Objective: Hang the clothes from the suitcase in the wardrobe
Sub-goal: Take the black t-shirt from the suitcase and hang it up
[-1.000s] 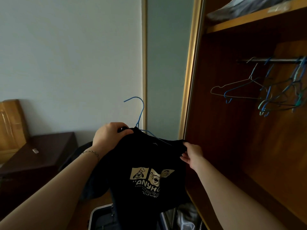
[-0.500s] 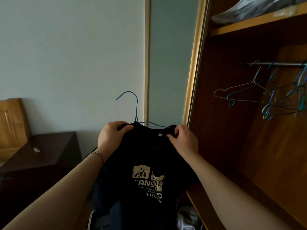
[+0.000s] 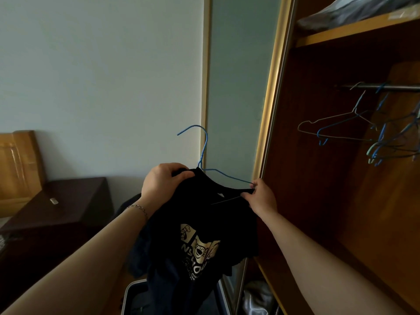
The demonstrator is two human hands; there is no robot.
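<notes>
A black T-shirt (image 3: 200, 228) with a pale cartoon print hangs in front of me, partly threaded on a blue wire hanger (image 3: 204, 146) whose hook stands up above the collar. My left hand (image 3: 161, 180) grips the shirt's left shoulder at the hanger's neck. My right hand (image 3: 261, 196) pinches the right shoulder fabric at the hanger's bare right arm. The open wardrobe (image 3: 341, 201) is to the right, its metal rail (image 3: 386, 87) at upper right. The suitcase (image 3: 134, 296) lies open below the shirt, mostly hidden by it.
Several empty wire hangers (image 3: 363, 133) hang from the rail. A shelf (image 3: 341, 30) with a grey bundle runs above it. A dark low cabinet (image 3: 56, 212) stands at the left by a wooden headboard (image 3: 16, 169). Pale fabric (image 3: 256, 298) lies on the wardrobe floor.
My right hand went from the shirt's right edge to the collar, then back out to the right shoulder. The hanger's right arm now shows bare above the fabric.
</notes>
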